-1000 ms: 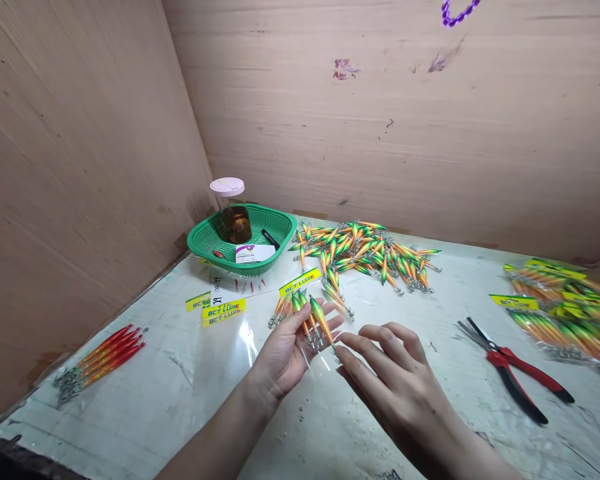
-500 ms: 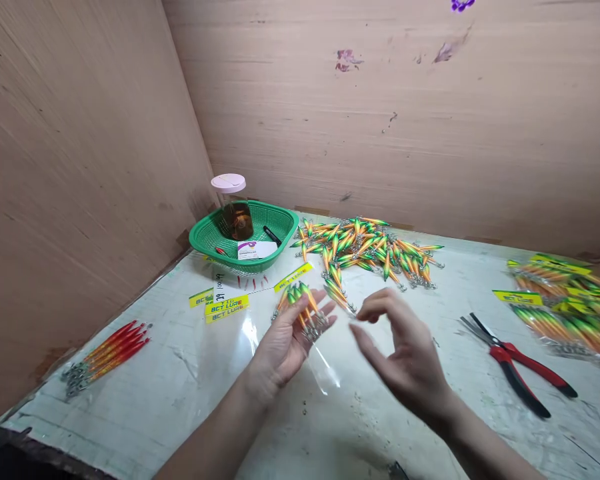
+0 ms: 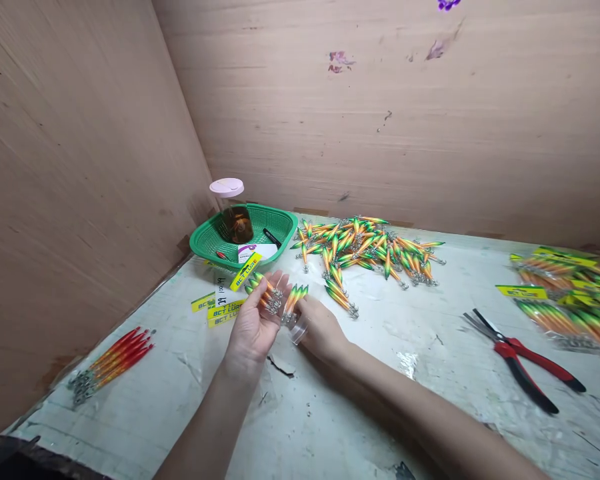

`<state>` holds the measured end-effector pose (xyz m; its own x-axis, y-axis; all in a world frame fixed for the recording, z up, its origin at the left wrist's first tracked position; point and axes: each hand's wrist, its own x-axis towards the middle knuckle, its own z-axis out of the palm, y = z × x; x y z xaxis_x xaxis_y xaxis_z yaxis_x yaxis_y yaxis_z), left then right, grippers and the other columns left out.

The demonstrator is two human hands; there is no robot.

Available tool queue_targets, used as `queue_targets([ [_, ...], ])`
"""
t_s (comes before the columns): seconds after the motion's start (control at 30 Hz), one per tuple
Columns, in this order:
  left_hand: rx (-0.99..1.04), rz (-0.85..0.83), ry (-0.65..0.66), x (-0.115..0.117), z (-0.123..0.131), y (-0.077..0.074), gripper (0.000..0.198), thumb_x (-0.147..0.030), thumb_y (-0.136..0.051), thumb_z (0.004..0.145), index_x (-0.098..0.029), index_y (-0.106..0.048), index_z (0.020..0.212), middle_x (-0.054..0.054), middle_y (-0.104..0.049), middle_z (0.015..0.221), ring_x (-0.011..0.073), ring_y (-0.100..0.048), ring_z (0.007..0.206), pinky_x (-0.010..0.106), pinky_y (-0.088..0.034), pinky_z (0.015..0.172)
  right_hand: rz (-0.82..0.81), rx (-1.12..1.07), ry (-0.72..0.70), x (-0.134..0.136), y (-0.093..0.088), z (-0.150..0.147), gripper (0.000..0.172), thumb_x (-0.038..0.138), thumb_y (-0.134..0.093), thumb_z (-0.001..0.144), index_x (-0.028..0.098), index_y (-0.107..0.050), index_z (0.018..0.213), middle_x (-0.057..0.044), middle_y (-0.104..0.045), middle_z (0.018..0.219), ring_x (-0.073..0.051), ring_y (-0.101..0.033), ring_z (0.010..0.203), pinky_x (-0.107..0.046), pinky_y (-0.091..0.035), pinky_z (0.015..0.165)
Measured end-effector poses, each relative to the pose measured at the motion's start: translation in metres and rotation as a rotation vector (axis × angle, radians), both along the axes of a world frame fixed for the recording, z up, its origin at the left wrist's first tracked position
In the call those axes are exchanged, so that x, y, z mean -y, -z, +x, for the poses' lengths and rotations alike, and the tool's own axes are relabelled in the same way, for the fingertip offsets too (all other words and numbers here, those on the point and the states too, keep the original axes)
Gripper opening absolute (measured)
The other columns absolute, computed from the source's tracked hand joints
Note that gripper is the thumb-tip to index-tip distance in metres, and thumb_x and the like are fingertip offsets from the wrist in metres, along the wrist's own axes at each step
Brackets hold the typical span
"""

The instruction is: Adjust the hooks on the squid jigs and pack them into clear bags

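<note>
My left hand (image 3: 254,327) is closed around a clear plastic bag with a yellow "BCT LURE" header (image 3: 247,271). Several green-and-orange fishing lures (image 3: 264,293) with metal hooks lie in that palm; whether all are inside the bag is hard to tell. My right hand (image 3: 324,330) pinches another small bunch of green-and-orange lures (image 3: 295,300), tips up, right beside the left fingers. Clear plastic (image 3: 299,329) shows below this bunch. Behind the hands spreads a loose pile of the same lures (image 3: 357,243), with a few lures (image 3: 341,297) at its near end.
A green basket (image 3: 275,217) holds a lidded jar (image 3: 240,223), a marker and a card. Several red-orange lures (image 3: 123,357) lie left. Yellow header cards (image 3: 225,312) lie near the basket. Red-handled pliers (image 3: 523,363) and packed lures (image 3: 565,317) are right. Wooden walls (image 3: 355,133) enclose the table.
My right hand has moved left from the near end of the pile to my left hand and now holds a bunch of lures. My left hand, with the bag, has shifted left and tilted.
</note>
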<state>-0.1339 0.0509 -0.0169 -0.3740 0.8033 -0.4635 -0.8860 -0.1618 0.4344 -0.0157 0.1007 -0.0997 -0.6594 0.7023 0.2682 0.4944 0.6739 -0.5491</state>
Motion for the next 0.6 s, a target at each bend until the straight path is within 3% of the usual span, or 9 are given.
queue_targets([
  [0.1,-0.017,-0.005,0.027,-0.001,0.002,-0.001,0.021,-0.006,-0.042,0.095,-0.005,-0.061,0.104,0.011,-0.075,0.082,0.0171,-0.073,0.069,0.026,-0.063,0.061,-0.035,-0.028,-0.004,0.005,-0.01,0.024,0.012,0.028,-0.061,0.087,0.017,-0.059,0.089,-0.003,-0.062,0.089,-0.015,-0.059,0.08,-0.031,-0.051,0.071],
  [0.17,-0.025,-0.023,0.039,-0.001,0.004,-0.002,0.021,-0.006,-0.043,0.095,-0.004,-0.061,0.104,0.011,-0.075,0.082,0.0171,-0.073,0.068,0.026,-0.063,0.06,-0.062,-0.055,-0.017,0.016,-0.027,0.054,0.007,0.023,-0.061,0.083,0.019,-0.056,0.081,-0.002,-0.061,0.079,-0.014,-0.056,0.071,-0.027,-0.049,0.062],
  [0.3,-0.01,-0.064,0.081,0.001,0.014,-0.001,0.019,-0.005,-0.047,0.093,-0.004,-0.061,0.105,0.011,-0.075,0.085,0.0194,-0.074,0.071,0.027,-0.063,0.062,-0.112,-0.138,-0.041,0.047,-0.086,0.129,0.004,0.025,-0.06,0.088,0.024,-0.056,0.09,-0.001,-0.062,0.079,-0.013,-0.057,0.068,-0.025,-0.05,0.061],
  [0.37,-0.001,-0.074,0.127,0.003,0.022,0.002,0.018,-0.004,-0.049,0.091,-0.004,-0.062,0.104,0.012,-0.075,0.087,0.0208,-0.074,0.073,0.029,-0.064,0.063,-0.118,-0.191,-0.118,0.059,-0.118,0.155,0.012,0.026,-0.061,0.089,0.026,-0.057,0.1,-0.001,-0.063,0.083,-0.015,-0.06,0.074,-0.026,-0.052,0.065],
  [0.47,0.002,-0.085,0.219,0.007,0.034,0.007,0.016,-0.004,-0.052,0.089,-0.004,-0.065,0.098,0.012,-0.075,0.09,0.0222,-0.074,0.076,0.03,-0.064,0.064,-0.053,-0.094,-0.275,0.067,-0.144,0.161,0.022,0.022,-0.066,0.086,0.026,-0.058,0.105,-0.002,-0.064,0.087,-0.016,-0.061,0.081,-0.026,-0.053,0.069],
  [0.6,-0.003,-0.075,0.311,0.01,0.045,0.013,0.013,-0.006,-0.056,0.088,-0.006,-0.068,0.093,0.012,-0.075,0.094,0.0229,-0.073,0.08,0.031,-0.064,0.067,0.23,-0.006,-0.25,0.066,-0.13,0.129,0.011,0.016,-0.062,0.087,0.021,-0.062,0.097,-0.004,-0.065,0.08,-0.017,-0.057,0.076,-0.028,-0.05,0.062],
])
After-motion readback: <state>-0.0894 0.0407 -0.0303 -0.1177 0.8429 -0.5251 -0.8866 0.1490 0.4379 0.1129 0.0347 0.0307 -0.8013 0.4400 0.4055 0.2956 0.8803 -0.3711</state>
